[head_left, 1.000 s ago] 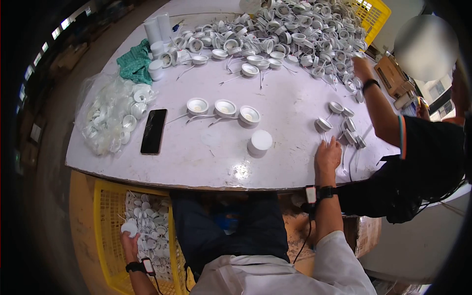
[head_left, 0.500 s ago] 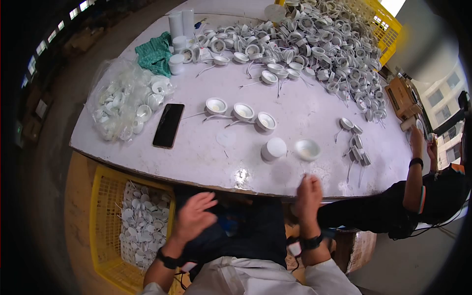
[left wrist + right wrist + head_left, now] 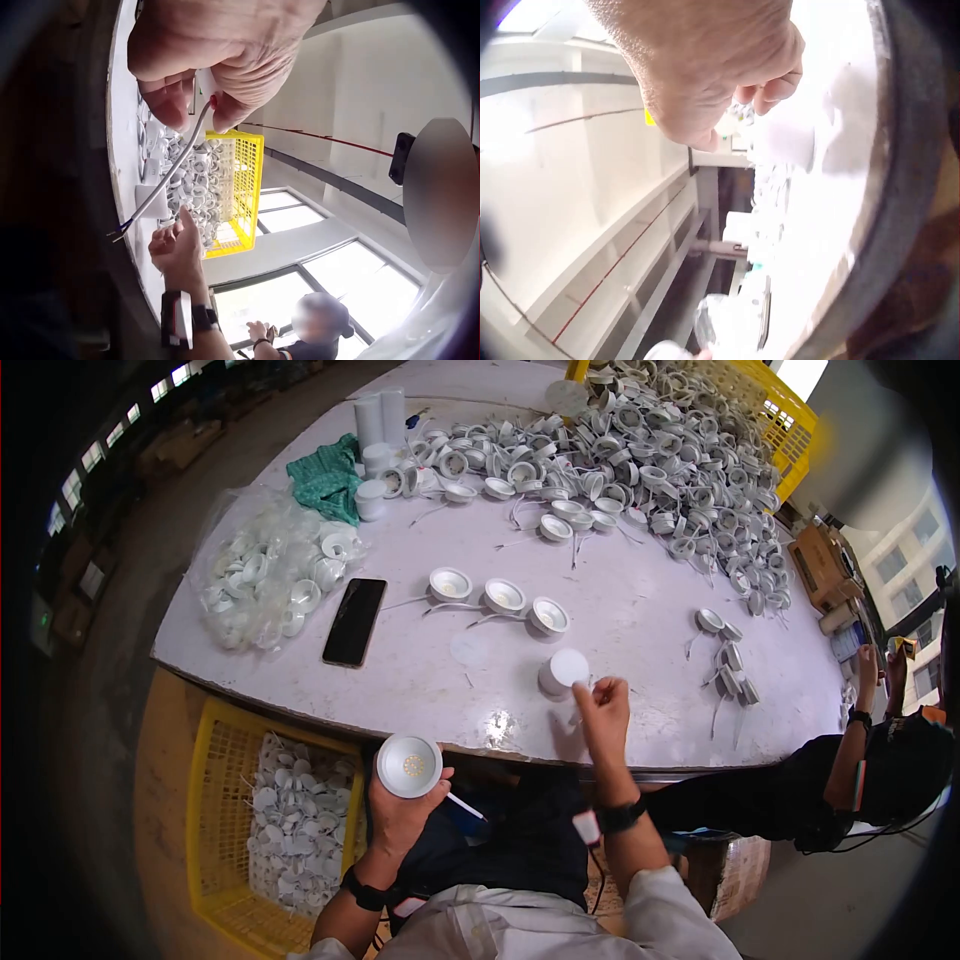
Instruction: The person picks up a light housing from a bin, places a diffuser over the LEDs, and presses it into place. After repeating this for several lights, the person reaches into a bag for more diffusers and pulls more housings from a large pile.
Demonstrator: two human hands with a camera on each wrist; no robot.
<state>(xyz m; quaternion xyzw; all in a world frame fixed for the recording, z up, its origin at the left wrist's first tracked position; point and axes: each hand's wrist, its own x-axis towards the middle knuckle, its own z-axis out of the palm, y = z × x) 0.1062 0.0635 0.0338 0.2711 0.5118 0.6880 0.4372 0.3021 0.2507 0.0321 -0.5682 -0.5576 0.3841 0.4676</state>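
My left hand grips a white round downlight at the table's front edge, its face up with a ring of small yellow LEDs. From that hand hangs the lamp's white cable, with bare wire ends. Only part of the lamp's white rim shows low in the right wrist view. Over the table, my right hand has its fingertips right at the edge of a short stack of white discs. Thumb and fingers stand apart in the right wrist view, with nothing visible between them.
Three downlights sit in a row, with a phone and a bag of white parts to their left. Several more lamps lie right. A big lamp heap fills the back. A yellow crate stands lower left; another person sits right.
My left hand has come up from the yellow crate and now holds the downlight, seen earlier beside the stack. My right hand has moved left from the lamps to the disc stack.
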